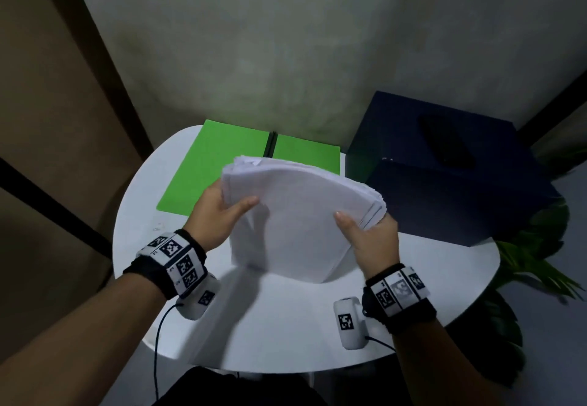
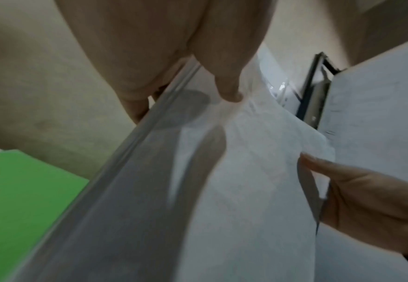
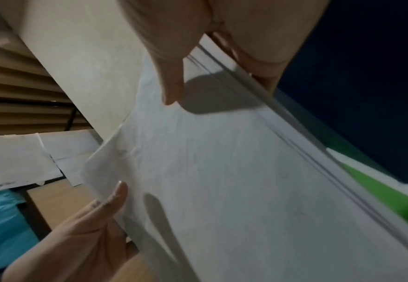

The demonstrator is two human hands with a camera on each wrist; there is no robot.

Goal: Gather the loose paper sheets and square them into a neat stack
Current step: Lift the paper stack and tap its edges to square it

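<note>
A thick sheaf of white paper sheets [image 1: 295,212] stands tilted on its lower edge over the round white table [image 1: 428,294]. My left hand [image 1: 219,212] grips its left side, thumb on the near face and fingers behind. My right hand [image 1: 365,231] grips the right side the same way. The sheets fan out unevenly at the top right edge. In the left wrist view the paper stack [image 2: 222,190] fills the frame, thumb pressed on it. The right wrist view shows the paper stack [image 3: 222,181] with its layered edge.
An open green folder [image 1: 222,164] lies flat on the table behind the paper. A dark blue box [image 1: 444,167] stands at the right back, a black object on top of it. A green plant [image 1: 533,253] sits off the table's right side.
</note>
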